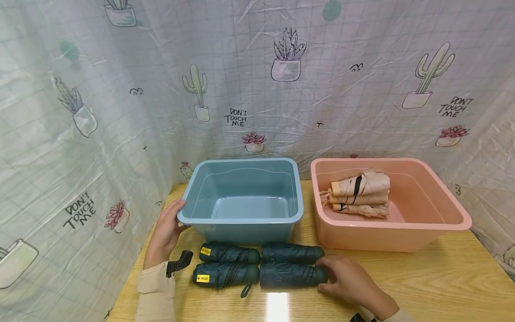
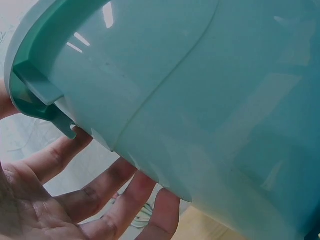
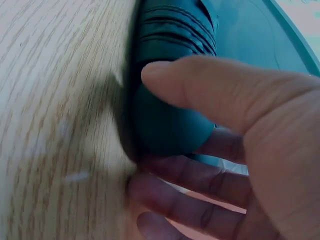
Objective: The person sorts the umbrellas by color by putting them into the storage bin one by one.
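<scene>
Three beige folded umbrellas (image 1: 362,199) are already laid in the pink tub (image 1: 386,237), toward its left side; whether more are hidden beneath cannot be told. Four dark green folded umbrellas (image 1: 227,254) are left outside on the wooden table (image 1: 402,277), just before the blue tub (image 1: 245,230), in which none is seen. That tub is gripped at its left rim by the left hand (image 1: 166,225), fingers bent against the outer wall. The near right umbrella (image 1: 285,275) is held at its rounded handle (image 3: 172,122) by the right hand (image 1: 349,278), between thumb and fingers.

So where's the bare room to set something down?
Inside the blue bin; inside the pink bin, right of the beige umbrellas; and tabletop before the pink bin, right of the right hand. Crowded: four dark umbrellas before the blue bin.
</scene>
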### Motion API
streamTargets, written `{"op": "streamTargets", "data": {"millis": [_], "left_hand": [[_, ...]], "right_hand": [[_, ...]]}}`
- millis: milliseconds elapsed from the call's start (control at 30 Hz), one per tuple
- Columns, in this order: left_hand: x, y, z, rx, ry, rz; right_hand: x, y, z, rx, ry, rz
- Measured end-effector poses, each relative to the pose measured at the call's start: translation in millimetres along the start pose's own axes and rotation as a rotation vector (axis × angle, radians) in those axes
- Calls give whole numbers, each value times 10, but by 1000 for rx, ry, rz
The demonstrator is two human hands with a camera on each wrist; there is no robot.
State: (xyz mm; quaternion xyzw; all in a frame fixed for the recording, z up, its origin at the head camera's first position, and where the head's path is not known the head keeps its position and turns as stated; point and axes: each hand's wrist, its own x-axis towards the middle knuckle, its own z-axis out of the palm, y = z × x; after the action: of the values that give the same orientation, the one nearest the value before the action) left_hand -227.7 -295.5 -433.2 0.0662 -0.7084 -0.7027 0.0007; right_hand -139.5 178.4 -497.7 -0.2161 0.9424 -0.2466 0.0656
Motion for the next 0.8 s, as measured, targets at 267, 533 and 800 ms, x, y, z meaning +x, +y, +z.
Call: {"op": "streamTargets", "data": {"millis": [267, 533, 800], "left_hand": [[-38, -32, -14, -25, 3, 6], [-29, -34, -21, -32, -8, 4], [-12, -31, -18, -39, -8, -2]], "right_hand": [[-15, 44, 27, 214, -16, -26], [4, 48, 26, 694, -55, 30], [10, -33, 29, 1072, -128, 55]]}}
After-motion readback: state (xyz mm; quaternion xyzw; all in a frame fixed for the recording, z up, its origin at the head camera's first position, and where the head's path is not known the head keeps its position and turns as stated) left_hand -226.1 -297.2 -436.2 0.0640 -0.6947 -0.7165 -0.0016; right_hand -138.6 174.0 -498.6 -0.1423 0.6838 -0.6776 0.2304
